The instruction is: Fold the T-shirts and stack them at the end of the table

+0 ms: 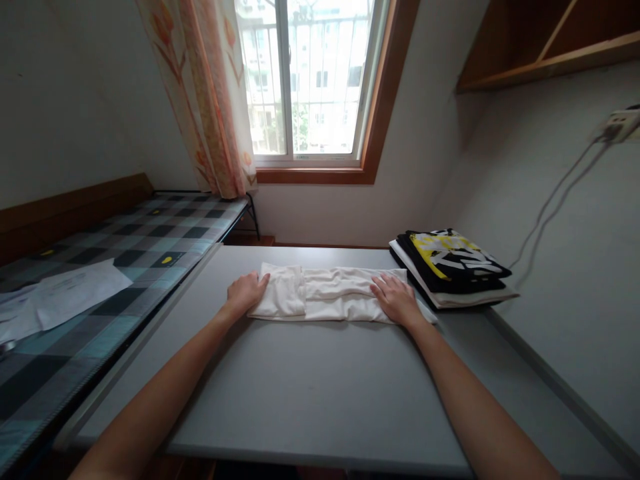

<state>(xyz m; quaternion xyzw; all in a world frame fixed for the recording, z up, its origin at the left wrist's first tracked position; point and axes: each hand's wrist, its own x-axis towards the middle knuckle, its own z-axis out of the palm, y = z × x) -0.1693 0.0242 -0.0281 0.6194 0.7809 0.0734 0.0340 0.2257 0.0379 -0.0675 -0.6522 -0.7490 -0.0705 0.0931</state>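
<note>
A white garment [345, 297] lies on the grey table [310, 387], folded into a long strip that runs left to right. Its left end is doubled over into a short flap, and creases cross the middle. At that left end my left hand [246, 293] is closed on the edge, thumb on top of the cloth and the other fingers curled, partly hidden. My right hand [397, 299] rests palm down on the right part of the strip, fingers spread and flat.
A stack of folded clothes [450, 267], black, white and yellow, stands at the table's back right, by the wall. Left of the table is a bed [100, 247] with a checked cover and papers [75, 293]. A cable [550, 193] hangs from the wall socket [621, 125].
</note>
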